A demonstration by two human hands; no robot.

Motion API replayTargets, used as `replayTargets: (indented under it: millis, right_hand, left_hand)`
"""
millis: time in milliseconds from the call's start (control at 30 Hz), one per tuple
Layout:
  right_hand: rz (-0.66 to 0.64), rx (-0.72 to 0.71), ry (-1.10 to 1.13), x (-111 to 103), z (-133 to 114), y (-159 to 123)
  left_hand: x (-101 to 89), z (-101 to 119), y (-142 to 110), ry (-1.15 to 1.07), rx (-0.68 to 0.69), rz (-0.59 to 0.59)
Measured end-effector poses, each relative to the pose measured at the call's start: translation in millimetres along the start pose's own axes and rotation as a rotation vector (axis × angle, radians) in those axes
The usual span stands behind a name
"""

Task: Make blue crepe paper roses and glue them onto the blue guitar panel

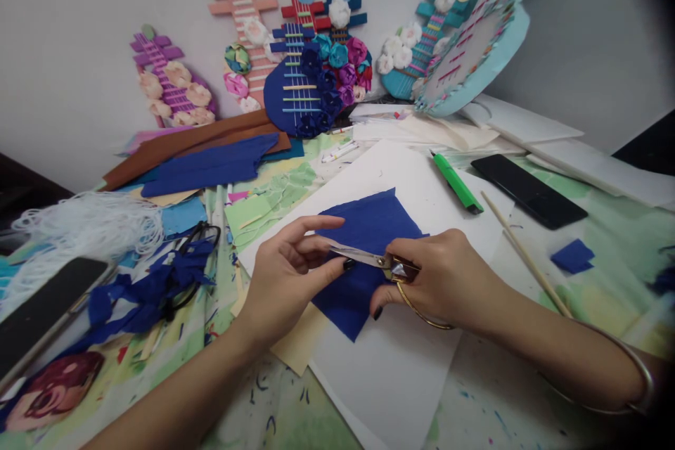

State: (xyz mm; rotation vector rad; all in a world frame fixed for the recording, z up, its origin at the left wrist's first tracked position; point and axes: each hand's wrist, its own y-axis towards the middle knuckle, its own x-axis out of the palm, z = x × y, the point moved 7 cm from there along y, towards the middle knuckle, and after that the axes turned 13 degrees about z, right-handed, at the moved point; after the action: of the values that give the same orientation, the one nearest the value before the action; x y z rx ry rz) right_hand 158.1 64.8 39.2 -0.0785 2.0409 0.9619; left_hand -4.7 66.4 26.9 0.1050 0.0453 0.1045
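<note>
My right hand [440, 271] is closed around the handles of a small pair of scissors [363, 255]; the gold-coloured loops show below the palm. The blades point left and lie close together. At their tips is my left hand [287, 267], its index finger stretched out and its thumb apart from it. Nothing shows clearly between those fingers, though contact with the blade tips is hard to judge. Beneath both hands a dark blue sheet of crepe paper [363, 214] rests on white paper board [393, 380].
A green cutter knife [456, 183], a black phone [529, 190], a wooden stick [527, 256] and a blue scrap [573, 255] lie to the right. White string [95, 225], blue strips [152, 295] and another phone [53, 313] are left. Flower-decorated paper guitars [295, 81] lean against the wall.
</note>
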Motion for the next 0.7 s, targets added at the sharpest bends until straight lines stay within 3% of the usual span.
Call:
replayTargets:
  millis: [467,600,700]
  right_hand:
    - [-0.032,0.022,0.005,1,2,1]
    - [-0.055,0.136,0.073,-1,7,5]
    - [-0.051,0.326,0.206,-3,18,9]
  left_hand:
    - [-0.8,1,0,0.047,0.004,0.032]
    - [-2.5,-1,2,0.024,-0.005,0.037]
    - [-6.8,-3,4,-0.005,-0.032,0.066]
